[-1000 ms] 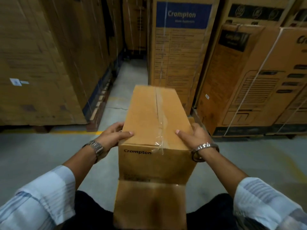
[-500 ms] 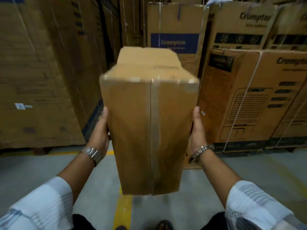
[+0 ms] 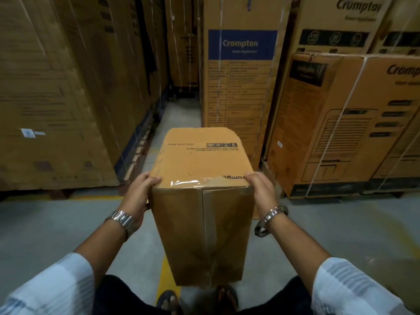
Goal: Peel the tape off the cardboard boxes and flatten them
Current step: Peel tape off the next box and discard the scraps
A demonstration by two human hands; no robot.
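Observation:
I hold a long brown cardboard box point(image 3: 202, 155) in front of me, its top face printed upside down with "CEILING FAN". Clear tape point(image 3: 188, 183) runs across the near top edge and down the seam of the near end face. My left hand point(image 3: 139, 193) grips the box's near left corner, fingers over the top edge. My right hand point(image 3: 261, 189) grips the near right corner the same way. The box's underside and far end are hidden.
Tall stacked Crompton cartons point(image 3: 241, 71) stand ahead and to the right on pallets. A wall of large cartons point(image 3: 52, 98) lines the left. A narrow aisle point(image 3: 179, 112) runs between them. A yellow floor line point(image 3: 167, 278) passes by my feet.
The box has been turned over in my hands and lowered, from held high with a taped face toward me to level with its printed face up. Both hands shifted to the near corners.

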